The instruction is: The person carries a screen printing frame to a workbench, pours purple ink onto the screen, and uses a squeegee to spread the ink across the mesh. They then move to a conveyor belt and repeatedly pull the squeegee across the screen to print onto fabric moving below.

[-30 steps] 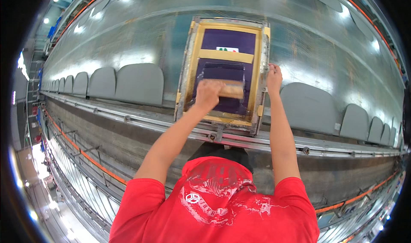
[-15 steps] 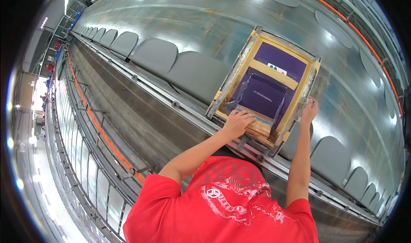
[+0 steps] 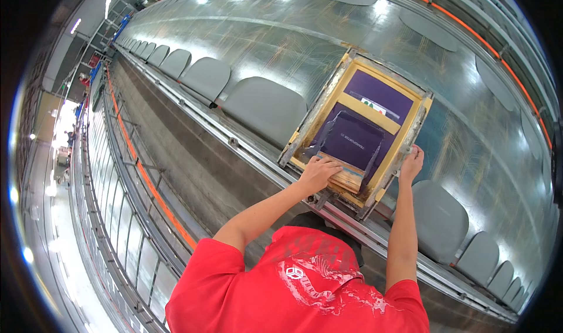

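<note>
A rectangular screen-printing frame [image 3: 419, 113] with a yellow taped border holds a purple mesh [image 3: 375, 86], crossed by a yellow strip and marked with a small white patch and lettering. My left hand [image 3: 318, 171] grips a wooden squeegee [image 3: 347, 182] at the near end of the mesh. My right hand [image 3: 411, 164] has its fingers closed on a metal fitting [image 3: 408, 150] on the frame's right side.
A long shiny table [image 3: 264, 39] runs diagonally, with grey rounded pads [image 3: 261, 107] along both edges and a metal rail [image 3: 176, 101] on the near side. An orange rail [image 3: 138, 168] and racks stand left. Small figures [image 3: 70, 138] appear far left.
Since a second ago, my left hand and the squeegee have moved from mid-mesh to its near end. The view has swung, shifting the frame rightward in the picture. My right hand stays at the frame's side.
</note>
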`<state>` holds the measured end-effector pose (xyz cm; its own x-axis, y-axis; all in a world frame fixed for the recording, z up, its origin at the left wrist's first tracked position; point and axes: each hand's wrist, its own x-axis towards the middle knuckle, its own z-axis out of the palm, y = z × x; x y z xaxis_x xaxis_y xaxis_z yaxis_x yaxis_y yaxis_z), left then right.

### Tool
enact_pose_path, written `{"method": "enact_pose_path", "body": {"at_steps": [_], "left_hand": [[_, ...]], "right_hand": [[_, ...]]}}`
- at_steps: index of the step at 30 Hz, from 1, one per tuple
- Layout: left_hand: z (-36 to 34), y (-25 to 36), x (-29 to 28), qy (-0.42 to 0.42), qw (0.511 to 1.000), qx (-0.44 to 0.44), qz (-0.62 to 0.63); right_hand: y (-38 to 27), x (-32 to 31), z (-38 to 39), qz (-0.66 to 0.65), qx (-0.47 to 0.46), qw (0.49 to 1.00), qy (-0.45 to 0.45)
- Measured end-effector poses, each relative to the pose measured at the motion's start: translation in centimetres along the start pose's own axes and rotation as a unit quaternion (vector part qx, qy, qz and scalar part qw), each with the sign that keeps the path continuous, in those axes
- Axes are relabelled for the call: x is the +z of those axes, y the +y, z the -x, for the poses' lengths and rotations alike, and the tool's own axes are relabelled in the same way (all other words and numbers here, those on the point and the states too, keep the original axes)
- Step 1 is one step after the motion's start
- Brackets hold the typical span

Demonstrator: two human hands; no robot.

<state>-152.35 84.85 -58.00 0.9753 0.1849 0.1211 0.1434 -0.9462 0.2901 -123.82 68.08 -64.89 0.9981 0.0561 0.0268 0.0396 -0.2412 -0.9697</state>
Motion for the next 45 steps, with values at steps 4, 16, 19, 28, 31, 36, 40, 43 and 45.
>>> {"method": "enact_pose_path", "body": {"at_steps": [4,16,19,28,31,36,40,43,45], "left_hand": [[0.3,0.0,-0.8,0.022,0.999,0.002,0.025],[-5.9,-3.1,0.4,0.091,0.993,0.075,-0.016],[-13.7,-4.5,-2.2,0.013,0.996,0.011,0.085],[-7.6,-2.3,0.3,0.1,0.991,0.082,-0.044],[-5.9,-2.0,-0.4,0.078,0.993,0.085,-0.012],[-14.6,-4.1,-0.7,0.091,0.994,0.022,0.049],[-11.9,-3.0,0.6,0.093,0.995,0.036,-0.011],[-7.4,-1.7,0.4,0.085,0.994,0.068,-0.011],[-6.8,-2.1,-0.3,0.077,0.995,0.066,-0.003]], "right_hand": [[-0.5,-1.1,-0.2,0.082,-0.078,0.992,0.048],[-0.8,-0.6,-0.7,0.114,-0.008,0.993,0.028],[-1.3,-0.5,-0.4,0.112,0.016,0.993,0.017],[-2.6,-0.9,-0.3,0.063,0.063,0.996,0.016],[-2.2,-0.6,-0.1,0.086,0.037,0.995,0.039],[-2.0,-0.1,-0.2,0.075,0.046,0.996,0.019],[-2.2,-0.8,1.0,0.074,0.028,0.997,0.022],[-1.9,-0.9,-0.7,0.073,0.056,0.995,0.027],[-2.3,-0.6,-0.4,0.082,0.056,0.995,0.023]]}}
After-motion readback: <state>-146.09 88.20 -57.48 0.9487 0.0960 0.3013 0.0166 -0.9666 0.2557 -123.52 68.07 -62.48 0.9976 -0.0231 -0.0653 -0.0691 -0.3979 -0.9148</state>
